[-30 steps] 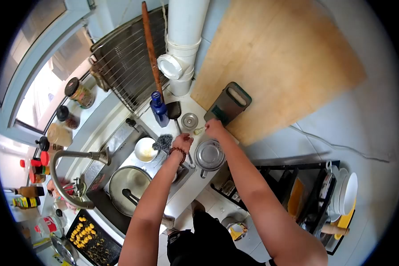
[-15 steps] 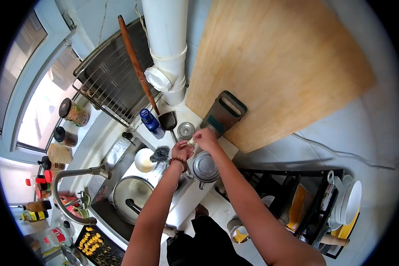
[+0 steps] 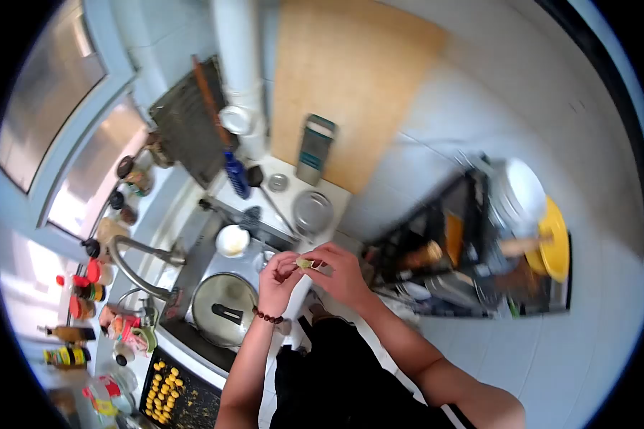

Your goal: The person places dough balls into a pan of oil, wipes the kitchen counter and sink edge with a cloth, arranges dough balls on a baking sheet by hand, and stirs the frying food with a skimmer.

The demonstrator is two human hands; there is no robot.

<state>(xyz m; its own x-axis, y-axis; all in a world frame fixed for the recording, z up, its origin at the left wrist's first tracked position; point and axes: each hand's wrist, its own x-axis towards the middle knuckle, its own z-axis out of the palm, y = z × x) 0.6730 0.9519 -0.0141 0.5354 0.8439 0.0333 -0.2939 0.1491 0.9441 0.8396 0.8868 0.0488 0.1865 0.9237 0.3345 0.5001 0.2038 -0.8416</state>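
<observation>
A small pale yellow-green piece [image 3: 304, 263] is held between the fingertips of both hands, in front of the body near the counter edge. My left hand [image 3: 277, 277], with a beaded bracelet at the wrist, pinches it from the left. From the right, my right hand [image 3: 338, 273] grips it with thumb and fingers. Beyond the hands, a round metal lid or pot [image 3: 313, 212] stands on the counter, and a grater [image 3: 315, 149] leans on the wooden board [image 3: 350, 86]. What the piece is cannot be made out.
Left of the hands, the sink [image 3: 186, 314] holds a lidded pan [image 3: 225, 294] and a white bowl [image 3: 232, 242] stands near it. A black tray [image 3: 186, 400] bears several yellow pieces. Right, a black rack [image 3: 436, 236] holds white bowls [image 3: 519, 193].
Both hands have drawn back toward the body from beside the small lid and grater, with the piece between them. The view has shifted, bringing more of the rack at right into sight.
</observation>
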